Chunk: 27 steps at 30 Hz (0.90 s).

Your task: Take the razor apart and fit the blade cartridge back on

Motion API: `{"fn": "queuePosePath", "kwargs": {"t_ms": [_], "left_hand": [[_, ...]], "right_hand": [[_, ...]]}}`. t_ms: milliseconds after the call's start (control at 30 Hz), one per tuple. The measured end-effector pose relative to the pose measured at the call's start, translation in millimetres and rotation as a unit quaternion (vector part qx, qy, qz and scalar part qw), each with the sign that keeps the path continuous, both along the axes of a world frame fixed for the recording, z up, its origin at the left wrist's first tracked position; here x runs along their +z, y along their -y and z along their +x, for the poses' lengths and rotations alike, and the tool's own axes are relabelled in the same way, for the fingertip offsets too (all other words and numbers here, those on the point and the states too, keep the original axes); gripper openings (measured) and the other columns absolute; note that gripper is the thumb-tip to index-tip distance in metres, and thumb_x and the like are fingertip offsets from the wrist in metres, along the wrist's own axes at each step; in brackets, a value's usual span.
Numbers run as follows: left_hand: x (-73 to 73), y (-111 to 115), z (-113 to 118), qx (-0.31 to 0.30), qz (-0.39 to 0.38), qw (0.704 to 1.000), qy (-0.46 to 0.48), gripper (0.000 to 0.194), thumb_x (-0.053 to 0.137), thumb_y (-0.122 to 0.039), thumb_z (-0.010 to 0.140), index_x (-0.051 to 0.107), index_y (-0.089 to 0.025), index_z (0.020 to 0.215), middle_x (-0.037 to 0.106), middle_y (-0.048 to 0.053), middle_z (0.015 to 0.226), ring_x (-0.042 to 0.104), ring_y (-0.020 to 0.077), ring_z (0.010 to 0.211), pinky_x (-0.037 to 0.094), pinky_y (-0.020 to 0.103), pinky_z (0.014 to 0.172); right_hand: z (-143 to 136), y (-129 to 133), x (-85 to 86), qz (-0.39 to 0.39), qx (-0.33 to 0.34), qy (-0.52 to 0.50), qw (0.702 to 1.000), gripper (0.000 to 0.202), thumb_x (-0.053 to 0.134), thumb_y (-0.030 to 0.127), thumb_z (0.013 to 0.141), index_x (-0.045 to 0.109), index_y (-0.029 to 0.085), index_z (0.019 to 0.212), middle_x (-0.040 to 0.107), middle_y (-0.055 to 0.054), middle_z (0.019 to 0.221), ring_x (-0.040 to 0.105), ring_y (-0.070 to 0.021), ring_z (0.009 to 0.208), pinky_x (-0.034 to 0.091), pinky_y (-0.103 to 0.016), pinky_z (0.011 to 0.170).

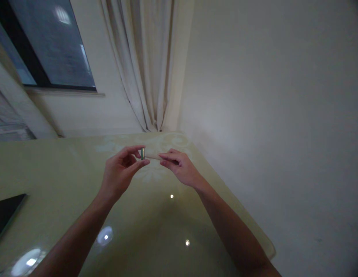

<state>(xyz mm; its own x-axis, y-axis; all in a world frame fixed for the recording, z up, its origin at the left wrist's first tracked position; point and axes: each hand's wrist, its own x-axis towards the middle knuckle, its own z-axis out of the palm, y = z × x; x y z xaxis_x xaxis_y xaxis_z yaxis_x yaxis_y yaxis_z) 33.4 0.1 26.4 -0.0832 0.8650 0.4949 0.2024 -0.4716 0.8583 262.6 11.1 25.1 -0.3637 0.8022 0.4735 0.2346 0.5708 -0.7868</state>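
Observation:
Between the thumb and fingertips of my left hand (121, 167) is a small roll (143, 154) with a green and gold-coloured edge, held upright above the table. A thin pale strip (152, 156) runs from the roll toward the right. Its far end meets the pinched fingertips of my right hand (180, 166). Both hands are raised over the tabletop, a short gap apart.
The pale green glossy table (66, 173) reflects several lights. A dark flat object (7, 211) lies at its left edge. Beyond are a gathered curtain (150, 69), a window (60, 46) and, on the right, a plain wall (268, 107).

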Motion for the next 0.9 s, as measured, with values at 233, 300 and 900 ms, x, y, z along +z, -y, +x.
{"fn": "queuePosePath", "kwargs": {"t_ms": [233, 300, 900], "left_hand": [[1.3, 2.5, 1.9, 0.004, 0.018, 1.0, -0.004, 0.043, 0.093, -0.039, 0.073, 0.083, -0.025, 0.112, 0.065, -0.003, 0.081, 0.053, 0.0098, 0.062, 0.044, 0.022, 0.057], [0.0, 1.9, 2.2, 0.004, 0.017, 1.0, -0.008, 0.043, 0.093, -0.039, 0.074, 0.083, -0.025, 0.112, 0.065, -0.003, 0.081, 0.053, 0.01, 0.063, 0.044, 0.022, 0.057], [-5.8, 0.6, 3.9, -0.001, 0.027, 0.999, -0.029, 0.039, 0.091, -0.039, 0.075, 0.083, -0.025, 0.111, 0.066, -0.003, 0.081, 0.053, 0.0101, 0.061, 0.044, 0.024, 0.057]], "right_hand": [[0.0, -1.0, -1.4, -0.006, 0.014, -0.015, 1.0, 0.025, 0.074, 0.033, 0.101, 0.085, 0.02, 0.12, 0.064, -0.002, 0.09, 0.059, -0.0151, 0.079, 0.046, -0.031, 0.075], [0.8, -2.1, -2.0, -0.004, 0.011, -0.018, 1.0, 0.025, 0.075, 0.034, 0.101, 0.085, 0.02, 0.119, 0.064, -0.002, 0.09, 0.058, -0.0151, 0.078, 0.046, -0.031, 0.075], [5.0, -6.5, -0.9, -0.007, -0.037, -0.006, 0.999, 0.024, 0.076, 0.031, 0.099, 0.086, 0.02, 0.118, 0.067, -0.002, 0.087, 0.057, -0.0144, 0.074, 0.045, -0.03, 0.072]]}}
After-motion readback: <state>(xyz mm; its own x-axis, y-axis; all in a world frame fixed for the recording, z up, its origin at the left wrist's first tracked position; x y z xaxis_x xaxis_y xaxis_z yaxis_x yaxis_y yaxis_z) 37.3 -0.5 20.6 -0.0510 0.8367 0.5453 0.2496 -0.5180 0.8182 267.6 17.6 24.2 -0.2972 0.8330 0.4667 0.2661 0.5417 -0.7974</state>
